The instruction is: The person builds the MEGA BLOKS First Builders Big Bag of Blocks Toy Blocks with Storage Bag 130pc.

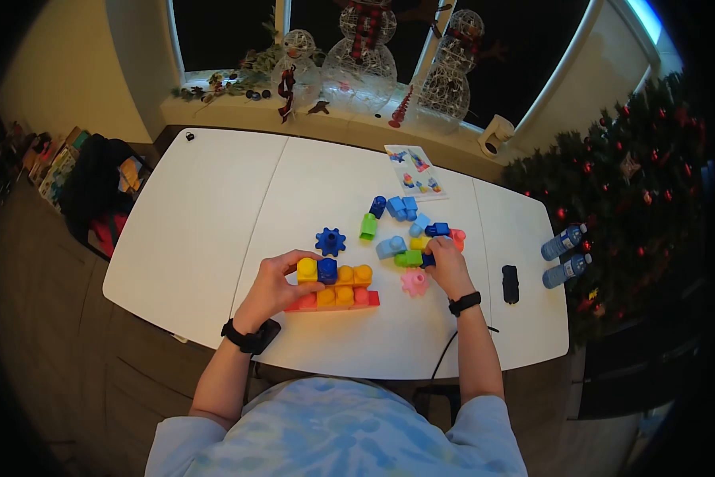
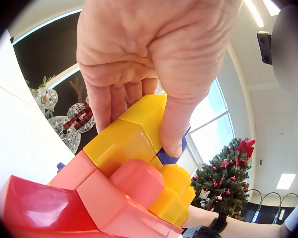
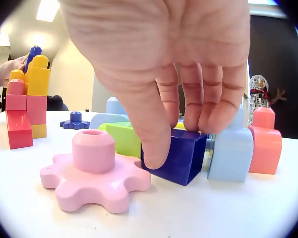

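The left hand (image 1: 271, 288) holds the upper part of a built block structure, thumb and fingers around a yellow block (image 1: 307, 270) and a dark blue block (image 1: 327, 271). Below these are yellow blocks (image 1: 345, 275) and a row of pink and red blocks (image 1: 371, 299). In the left wrist view the thumb presses near the blue block (image 2: 170, 157). The right hand (image 1: 450, 270) pinches a dark blue block (image 3: 174, 154) lying on the table, thumb on its near side. A lime green block (image 3: 123, 140) lies beside it, and a pink gear piece (image 3: 95, 171) is in front.
A dark blue gear (image 1: 330, 242) lies behind the structure. Light blue blocks (image 1: 402, 208), a green block (image 1: 368, 226) and a coral block (image 3: 265, 141) lie around the right hand. A picture sheet (image 1: 417, 172) is farther back; a black case (image 1: 510, 284) and two bottles (image 1: 563, 242) are right.
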The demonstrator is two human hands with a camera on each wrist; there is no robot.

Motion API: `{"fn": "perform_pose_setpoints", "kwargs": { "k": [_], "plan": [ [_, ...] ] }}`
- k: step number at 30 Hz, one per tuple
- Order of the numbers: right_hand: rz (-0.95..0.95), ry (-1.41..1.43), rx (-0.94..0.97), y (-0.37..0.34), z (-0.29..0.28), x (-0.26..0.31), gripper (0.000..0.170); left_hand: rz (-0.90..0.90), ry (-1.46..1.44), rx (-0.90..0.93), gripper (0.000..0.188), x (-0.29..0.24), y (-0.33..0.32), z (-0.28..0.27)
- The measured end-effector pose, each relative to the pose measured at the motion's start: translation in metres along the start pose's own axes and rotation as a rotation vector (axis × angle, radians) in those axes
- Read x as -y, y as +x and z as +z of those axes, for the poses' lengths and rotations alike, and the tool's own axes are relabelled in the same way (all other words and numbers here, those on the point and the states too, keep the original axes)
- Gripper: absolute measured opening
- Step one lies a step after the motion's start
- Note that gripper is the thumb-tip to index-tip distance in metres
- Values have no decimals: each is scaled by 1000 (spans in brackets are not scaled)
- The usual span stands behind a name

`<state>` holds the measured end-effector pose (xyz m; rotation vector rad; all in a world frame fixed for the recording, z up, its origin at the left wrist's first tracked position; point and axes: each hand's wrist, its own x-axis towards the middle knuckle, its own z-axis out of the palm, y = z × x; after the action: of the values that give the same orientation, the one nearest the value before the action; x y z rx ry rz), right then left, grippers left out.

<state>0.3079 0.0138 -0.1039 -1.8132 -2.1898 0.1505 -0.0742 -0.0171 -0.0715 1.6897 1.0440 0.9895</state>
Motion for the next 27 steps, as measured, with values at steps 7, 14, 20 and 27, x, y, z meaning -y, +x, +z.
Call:
{"fn": "perform_pose_setpoints", "kwargs": {
  "k": [7,14,20,27],
  "plan": [
    [12,-1,-28,-2,-4,1,32,10,2,4,46,1,0,0],
    [106,241,-136,6,-55,41,34,34,25,-1,46,-2,0,0],
    [-32,22,-45,9,-47,62,38,2,47,5,46,-3,0,0],
    [-6,66,-57,16,-26,55,38,3,35,0,46,-3,-2,1]
  ]
}}
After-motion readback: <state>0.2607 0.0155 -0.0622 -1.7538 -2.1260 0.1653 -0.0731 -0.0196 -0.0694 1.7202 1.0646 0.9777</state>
